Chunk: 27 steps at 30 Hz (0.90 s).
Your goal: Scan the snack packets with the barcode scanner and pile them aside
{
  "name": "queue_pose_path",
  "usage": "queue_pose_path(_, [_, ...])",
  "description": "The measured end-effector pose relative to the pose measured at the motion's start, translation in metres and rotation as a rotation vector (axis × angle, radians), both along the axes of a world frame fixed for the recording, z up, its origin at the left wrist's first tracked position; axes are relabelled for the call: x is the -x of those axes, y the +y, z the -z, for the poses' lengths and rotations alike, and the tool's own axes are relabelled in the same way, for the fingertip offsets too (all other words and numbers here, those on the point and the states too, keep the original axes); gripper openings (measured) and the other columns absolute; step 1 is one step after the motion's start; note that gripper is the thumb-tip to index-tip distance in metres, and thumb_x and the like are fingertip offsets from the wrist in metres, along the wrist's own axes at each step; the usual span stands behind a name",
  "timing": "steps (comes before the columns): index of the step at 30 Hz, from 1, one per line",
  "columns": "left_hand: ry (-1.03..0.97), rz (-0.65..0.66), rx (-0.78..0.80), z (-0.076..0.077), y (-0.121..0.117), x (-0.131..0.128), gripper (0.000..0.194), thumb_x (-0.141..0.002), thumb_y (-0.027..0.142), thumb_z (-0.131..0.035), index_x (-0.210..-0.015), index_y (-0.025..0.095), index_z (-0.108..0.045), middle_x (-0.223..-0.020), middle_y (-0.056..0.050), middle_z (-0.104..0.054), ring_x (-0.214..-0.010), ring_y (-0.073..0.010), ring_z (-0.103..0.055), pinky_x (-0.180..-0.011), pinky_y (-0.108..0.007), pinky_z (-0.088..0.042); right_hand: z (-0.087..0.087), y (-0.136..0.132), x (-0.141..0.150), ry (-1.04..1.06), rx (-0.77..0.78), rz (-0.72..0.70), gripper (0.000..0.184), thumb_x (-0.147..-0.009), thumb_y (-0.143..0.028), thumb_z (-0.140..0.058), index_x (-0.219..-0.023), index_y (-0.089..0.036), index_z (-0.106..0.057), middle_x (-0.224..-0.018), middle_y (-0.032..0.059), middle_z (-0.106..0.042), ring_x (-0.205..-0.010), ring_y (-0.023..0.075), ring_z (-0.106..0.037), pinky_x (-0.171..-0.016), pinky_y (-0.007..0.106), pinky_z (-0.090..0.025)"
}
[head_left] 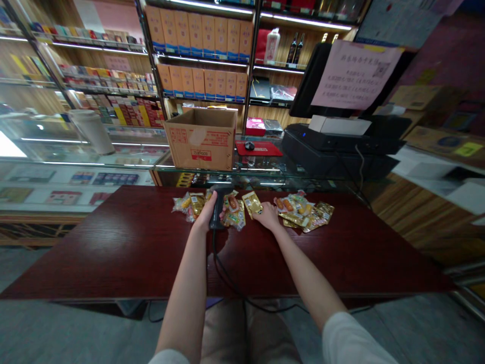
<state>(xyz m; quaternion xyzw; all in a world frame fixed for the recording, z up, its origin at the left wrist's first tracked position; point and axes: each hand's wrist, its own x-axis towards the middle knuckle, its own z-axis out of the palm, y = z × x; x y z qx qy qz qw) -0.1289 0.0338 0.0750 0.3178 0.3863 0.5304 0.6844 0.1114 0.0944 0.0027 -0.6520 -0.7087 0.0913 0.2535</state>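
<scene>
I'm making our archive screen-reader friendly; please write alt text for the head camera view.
A person's left hand grips a black barcode scanner while the right hand touches a gold packet on a reddish-brown table. Packaged snacks lie piled on either side; behind, an open cardboard box stands on a glass counter.

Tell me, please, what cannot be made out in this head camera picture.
Head view: part of the left pile of packets, hidden behind the left hand and scanner.
Head view: the fine print on the gold packet at the right hand, too small and blurred.
Head view: the inside floor of the cardboard box, hidden by its front wall.
Head view: part of the monitor, covered by a sheet of paper.
</scene>
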Motion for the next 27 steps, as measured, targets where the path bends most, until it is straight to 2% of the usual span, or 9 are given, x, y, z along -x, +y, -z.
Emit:
queue_pose_path(3, [0.018, 0.048, -0.028, -0.001, -0.002, -0.004, 0.052, -0.087, 0.067, -0.053, -0.079, 0.016, -0.055, -0.057, 0.001, -0.056, -0.036, -0.0067, -0.042, -0.037, -0.02, -0.034, 0.002, 0.009, -0.024, 0.238, -0.087, 0.016, 0.022, -0.071, -0.03, -0.066, -0.09, -0.02, -0.059, -0.088, 0.006, -0.067, -0.089, 0.0257, -0.062, -0.087, 0.041, -0.046])
queue_pose_path(6, [0.025, 0.09, -0.05, 0.0, -0.004, -0.011, 0.053, -0.085, 0.068, -0.056, -0.08, 0.016, -0.057, -0.057, 0.0, -0.056, -0.036, -0.0066, -0.042, -0.037, -0.02, -0.035, -0.001, 0.012, -0.036, 0.518, -0.126, -0.019, 0.02, -0.067, -0.03, -0.066, -0.082, -0.022, -0.056, -0.083, 0.0035, -0.067, -0.082, 0.0235, -0.061, -0.082, 0.04, -0.05])
queue_pose_path(10, [0.054, 0.145, -0.056, 0.002, -0.005, -0.022, 0.053, -0.086, 0.068, -0.055, -0.079, 0.015, -0.06, -0.055, -0.001, -0.056, -0.036, -0.0076, -0.043, -0.037, -0.021, -0.035, -0.01, 0.005, -0.031, 0.904, 0.017, -0.133, 0.032, -0.067, -0.035, -0.068, -0.095, -0.022, -0.06, -0.094, 0.0049, -0.071, -0.085, 0.0238, -0.066, -0.08, 0.04, -0.055])
queue_pose_path(13, [0.037, 0.181, -0.08, 0.004, -0.005, -0.029, 0.055, -0.086, 0.069, -0.054, -0.082, 0.015, -0.06, -0.054, -0.001, -0.056, -0.035, -0.0078, -0.041, -0.036, -0.022, -0.033, -0.015, -0.001, -0.025, 1.034, 0.116, -0.166, 0.039, -0.066, -0.034, -0.071, -0.102, -0.022, -0.062, -0.098, 0.0052, -0.074, -0.088, 0.0242, -0.069, -0.083, 0.041, -0.057])
queue_pose_path(18, [0.002, 0.219, -0.116, 0.004, -0.007, -0.04, 0.057, -0.084, 0.072, -0.053, -0.091, 0.016, -0.061, -0.052, 0.001, -0.053, -0.034, -0.0081, -0.038, -0.035, -0.022, -0.031, -0.018, -0.005, -0.02, 1.062, 0.166, -0.209, 0.049, -0.063, -0.033, -0.075, -0.108, -0.019, -0.062, -0.105, 0.0081, -0.074, -0.095, 0.0248, -0.069, -0.091, 0.041, -0.053])
queue_pose_path(21, [-0.008, 0.252, -0.102, 0.003, -0.01, -0.046, 0.057, -0.085, 0.071, -0.052, -0.096, 0.016, -0.063, -0.05, 0.001, -0.051, -0.032, -0.0085, -0.037, -0.034, -0.023, -0.028, -0.018, -0.004, -0.02, 1.002, 0.133, -0.273, 0.045, -0.068, -0.036, -0.072, -0.108, -0.019, -0.062, -0.106, 0.0076, -0.073, -0.098, 0.0246, -0.068, -0.092, 0.041, -0.051])
queue_pose_path(24, [0.014, 0.26, -0.106, 0.004, -0.011, -0.046, 0.055, -0.084, 0.07, -0.054, -0.092, 0.016, -0.062, -0.052, 0.0, -0.053, -0.033, -0.0089, -0.039, -0.034, -0.023, -0.029, -0.02, -0.004, -0.024, 0.784, 0.001, -0.261, 0.038, -0.074, -0.035, -0.066, -0.108, -0.019, -0.062, -0.106, 0.0088, -0.072, -0.1, 0.0259, -0.065, -0.094, 0.042, -0.049])
queue_pose_path(27, [0.067, 0.171, -0.143, 0.006, -0.007, -0.039, 0.054, -0.083, 0.071, -0.057, -0.085, 0.016, -0.06, -0.055, 0.0, -0.055, -0.036, -0.0086, -0.042, -0.037, -0.023, -0.033, -0.025, -0.005, -0.034, 0.442, -0.133, -0.127, 0.047, -0.08, -0.028, -0.059, -0.126, -0.018, -0.054, -0.116, 0.0129, -0.068, -0.104, 0.0281, -0.062, -0.096, 0.043, -0.045])
